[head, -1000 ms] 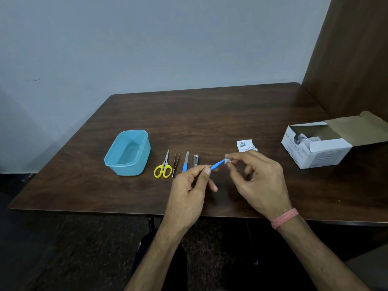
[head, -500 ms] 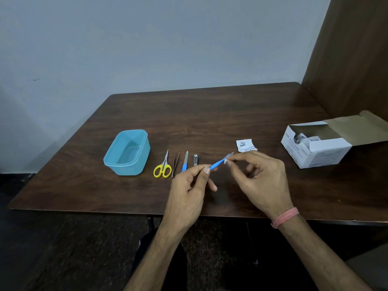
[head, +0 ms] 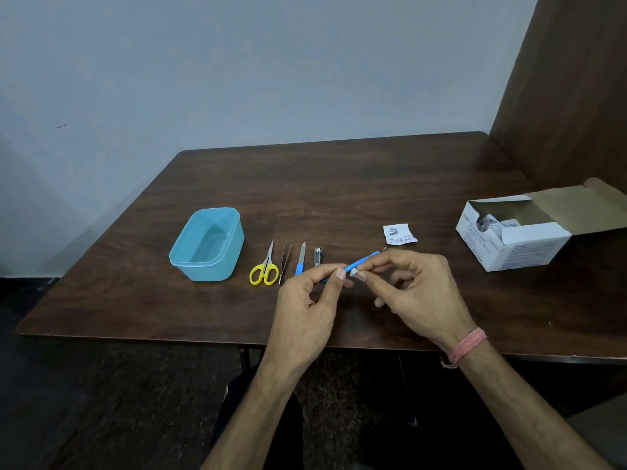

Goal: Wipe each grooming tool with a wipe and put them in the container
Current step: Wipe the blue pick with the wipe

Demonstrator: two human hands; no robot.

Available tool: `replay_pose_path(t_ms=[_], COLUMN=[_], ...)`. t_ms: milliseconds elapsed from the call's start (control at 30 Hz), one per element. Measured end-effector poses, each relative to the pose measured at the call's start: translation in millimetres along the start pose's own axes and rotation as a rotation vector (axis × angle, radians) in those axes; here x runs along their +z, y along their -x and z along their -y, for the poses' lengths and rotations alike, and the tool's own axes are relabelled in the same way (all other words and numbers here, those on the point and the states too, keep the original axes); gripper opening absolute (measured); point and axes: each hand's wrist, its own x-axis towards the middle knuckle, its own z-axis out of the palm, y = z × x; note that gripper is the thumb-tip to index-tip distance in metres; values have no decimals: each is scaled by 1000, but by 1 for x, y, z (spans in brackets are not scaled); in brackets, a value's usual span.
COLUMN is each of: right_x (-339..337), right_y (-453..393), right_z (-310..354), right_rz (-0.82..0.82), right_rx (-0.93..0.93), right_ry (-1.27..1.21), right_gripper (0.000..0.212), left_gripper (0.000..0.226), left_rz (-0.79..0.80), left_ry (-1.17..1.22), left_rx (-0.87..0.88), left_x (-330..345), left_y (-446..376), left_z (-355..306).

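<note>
My left hand (head: 307, 300) pinches the near end of a thin blue-handled tool (head: 363, 261) above the table. My right hand (head: 412, 290) pinches a small white wipe (head: 354, 273) around the tool's handle, close to my left fingertips. The tool's metal tip pokes out past my right fingers. On the table in a row lie yellow-handled scissors (head: 265, 269), tweezers (head: 285, 259), a blue-handled file (head: 300, 260) and a nail clipper (head: 317, 256). A light blue plastic container (head: 207, 244) stands open to their left, with nothing visible inside.
A torn white wipe wrapper (head: 397, 234) lies behind my hands. An open white cardboard box (head: 515, 237) of wipes stands at the right, by a brown side panel (head: 570, 96). The dark wooden table (head: 339, 184) ends near my wrists.
My right hand has slid the wipe down the blue tool toward my left fingers, baring more of the handle and the tip. My left hand holds its place.
</note>
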Motion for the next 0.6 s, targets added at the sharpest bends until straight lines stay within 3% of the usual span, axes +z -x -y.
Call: replay_pose_path(t_ms=[333,600], right_x=[-1,-1], right_y=[-2,-1], right_z=[-2,-3], right_rz=[16,82], right_rx=[-50,-40], right_ry=[21,-27], right_gripper=[14,23], left_gripper=[18,14], left_rz=[63,22], left_ry=[23,43], left_rx=[-21,-24], left_x=[0,1], left_y=[0,-1], left_z=[-1,4])
